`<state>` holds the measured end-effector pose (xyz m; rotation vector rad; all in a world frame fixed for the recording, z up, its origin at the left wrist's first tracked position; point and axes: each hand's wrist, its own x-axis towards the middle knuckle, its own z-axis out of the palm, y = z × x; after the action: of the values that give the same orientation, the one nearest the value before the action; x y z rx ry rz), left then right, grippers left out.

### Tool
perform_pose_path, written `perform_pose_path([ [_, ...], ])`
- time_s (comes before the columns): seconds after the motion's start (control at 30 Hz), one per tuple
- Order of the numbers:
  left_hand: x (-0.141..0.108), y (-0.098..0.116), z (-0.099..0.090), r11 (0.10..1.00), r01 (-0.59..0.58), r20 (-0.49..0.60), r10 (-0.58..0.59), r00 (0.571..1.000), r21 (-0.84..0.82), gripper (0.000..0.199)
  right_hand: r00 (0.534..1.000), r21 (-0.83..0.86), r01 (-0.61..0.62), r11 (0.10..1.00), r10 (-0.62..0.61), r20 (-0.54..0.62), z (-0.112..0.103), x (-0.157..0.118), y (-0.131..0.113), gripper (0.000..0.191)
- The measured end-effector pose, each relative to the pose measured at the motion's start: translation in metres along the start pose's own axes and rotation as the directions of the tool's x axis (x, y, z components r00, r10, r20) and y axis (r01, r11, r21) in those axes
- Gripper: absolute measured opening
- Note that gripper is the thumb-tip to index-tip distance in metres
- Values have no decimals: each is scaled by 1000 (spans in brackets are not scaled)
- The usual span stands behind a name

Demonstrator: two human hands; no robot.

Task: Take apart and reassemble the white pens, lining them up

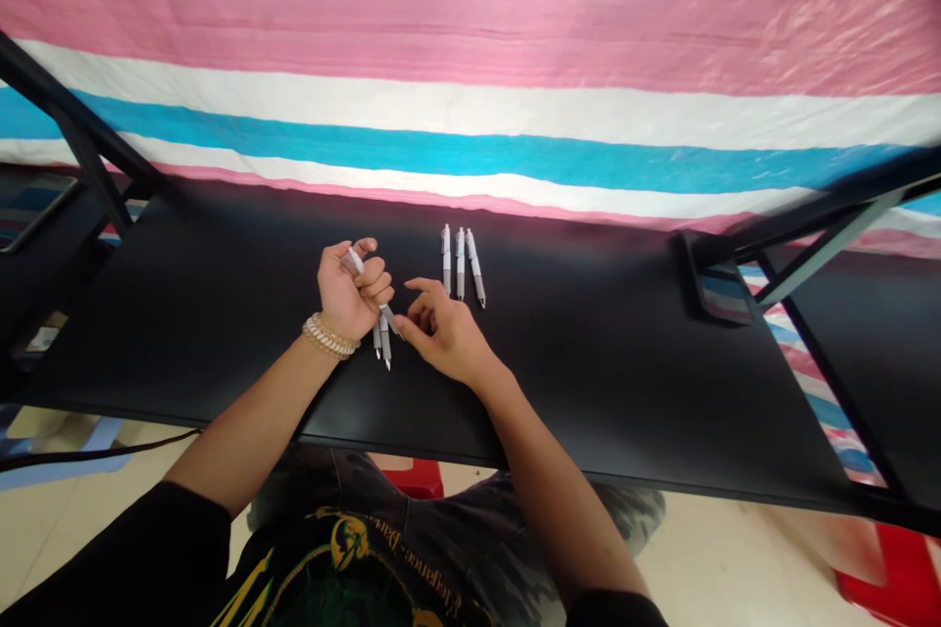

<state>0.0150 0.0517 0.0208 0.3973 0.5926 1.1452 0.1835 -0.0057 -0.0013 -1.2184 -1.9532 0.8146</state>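
Note:
My left hand [349, 289] is closed around a white and grey pen [391, 318], palm turned up. The pen's white clicker end shows above the fingers, and its grey grip and tip stick out below, slanting to the right. My right hand [445, 328] is just to the right, its thumb at or very near that tip. Its index finger and thumb are apart, the other fingers loosely bent, with nothing visible in them. Under my left hand lie two similar pens [385, 349], their upper parts hidden. Beyond my right hand, three more pens [461, 265] lie side by side.
The black table [603, 362] has dark metal frame legs [735, 240] at both sides. A striped pink, white and blue sheet [470, 29] hangs along the back edge. Red stools [416, 478] show below the front edge, and a dark cable [95, 456] runs at the left.

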Motion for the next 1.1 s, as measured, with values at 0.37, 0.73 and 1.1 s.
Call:
perform_pose_path([
  [0.37,15,-17,-5,863,-326,0,353,935,385,40,904,-270,-261,927,136,-406,-38,1,24,33],
  [0.73,30,-10,-27,827,-341,-269,487,831,446,9,892,-519,-440,732,290,-347,-66,-10,56,30],
  [1.1,32,-12,-29,864,-376,-269,470,841,334,8,950,-92,64,994,-32,312,5,-2,-9,11],
])
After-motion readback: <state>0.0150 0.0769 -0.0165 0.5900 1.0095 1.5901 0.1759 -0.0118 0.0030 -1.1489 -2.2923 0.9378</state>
